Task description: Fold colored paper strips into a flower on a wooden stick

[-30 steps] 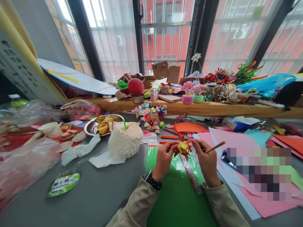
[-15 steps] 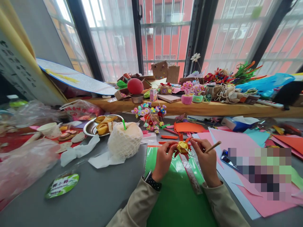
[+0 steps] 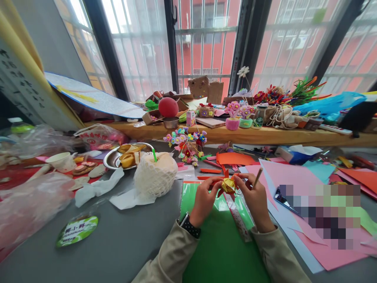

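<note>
Between my two hands is a small folded paper flower [image 3: 228, 185], gold in the middle with orange-red pointed petals. My left hand [image 3: 204, 196] pinches its left side with thumb and fingertips. On the opposite side, my right hand [image 3: 255, 198] grips a petal with its fingertips. A thin wooden stick [image 3: 258, 177] is also tucked in the right hand and points up. Below both hands lies a shiny green sheet [image 3: 224, 251], with a patterned clear ruler-like strip [image 3: 238, 220] across it.
Left of the hands stands a net-wrapped coconut [image 3: 156, 175] with a green straw, beside a metal bowl [image 3: 109, 162]. Pink paper [image 3: 324, 251] and a phone [image 3: 284, 200] lie at the right. Farther back are craft flowers [image 3: 185, 143] and a crowded wooden sill [image 3: 132, 129].
My right hand has shifted slightly left, closer in on the flower, and its stick has swung more upright. My left hand has barely moved.
</note>
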`<state>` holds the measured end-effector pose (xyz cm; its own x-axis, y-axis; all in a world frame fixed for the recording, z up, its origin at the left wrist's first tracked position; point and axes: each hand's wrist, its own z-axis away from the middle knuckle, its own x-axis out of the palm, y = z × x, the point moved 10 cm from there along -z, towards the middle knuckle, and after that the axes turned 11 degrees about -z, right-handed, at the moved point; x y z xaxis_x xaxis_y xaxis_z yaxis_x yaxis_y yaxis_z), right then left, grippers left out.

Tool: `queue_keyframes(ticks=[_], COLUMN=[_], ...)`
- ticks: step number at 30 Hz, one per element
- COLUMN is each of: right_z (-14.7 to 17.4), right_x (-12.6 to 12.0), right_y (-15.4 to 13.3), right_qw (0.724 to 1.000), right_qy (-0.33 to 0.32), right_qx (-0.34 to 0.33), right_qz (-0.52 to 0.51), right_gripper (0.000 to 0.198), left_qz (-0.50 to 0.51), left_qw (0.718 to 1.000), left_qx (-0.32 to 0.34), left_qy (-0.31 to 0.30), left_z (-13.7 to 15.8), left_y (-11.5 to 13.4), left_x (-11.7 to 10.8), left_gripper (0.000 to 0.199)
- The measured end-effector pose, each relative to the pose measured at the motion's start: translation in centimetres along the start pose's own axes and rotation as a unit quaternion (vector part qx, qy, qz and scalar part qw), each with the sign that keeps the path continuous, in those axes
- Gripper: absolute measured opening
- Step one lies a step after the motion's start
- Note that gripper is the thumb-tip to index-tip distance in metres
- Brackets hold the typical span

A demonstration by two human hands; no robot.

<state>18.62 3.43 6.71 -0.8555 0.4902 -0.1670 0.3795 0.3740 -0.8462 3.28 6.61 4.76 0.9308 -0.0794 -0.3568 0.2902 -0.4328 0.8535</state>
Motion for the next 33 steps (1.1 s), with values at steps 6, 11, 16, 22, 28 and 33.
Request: queue_keyframes(ticks=[6,11,16,22,28,33], right_z=[0.2,0.7,1.2,1.1,1.1,1.0], right_x=[0.6,1.4,1.9,2.1,2.4,2.7], right_y=[-1.6,-2.3,-3.2,-3.2,-3.0,-2.8], right_qw=[0.996,0.989,0.982,0.981,0.981,0.98], right_qy=[-0.017,-0.04,-0.055,-0.071,-0.085,-0.101], right_qx=[-0.087,-0.137,-0.173,-0.176,-0.167,-0.164], right_qz=[0.028,0.047,0.049,0.045,0.052,0.049], right_gripper=[0.015,0.013,0.012,0.011,0.011,0.012], left_qz=[-0.119,-0.21,-0.257,-0.252,-0.243,-0.244], left_qw=[0.983,0.953,0.939,0.942,0.947,0.948], left_qx=[0.072,0.184,0.2,0.199,0.188,0.181], left_qy=[0.119,0.115,0.108,0.099,0.098,0.089], left_z=[0.6,1.5,1.7,1.6,1.6,1.6], left_y=[2.2,4.9,5.1,5.2,5.0,4.6], left_x=[-2.5,-1.9,-1.3,-1.2,-1.2,-0.9], left_gripper=[0.02,0.017,0.02,0.021,0.019,0.02])
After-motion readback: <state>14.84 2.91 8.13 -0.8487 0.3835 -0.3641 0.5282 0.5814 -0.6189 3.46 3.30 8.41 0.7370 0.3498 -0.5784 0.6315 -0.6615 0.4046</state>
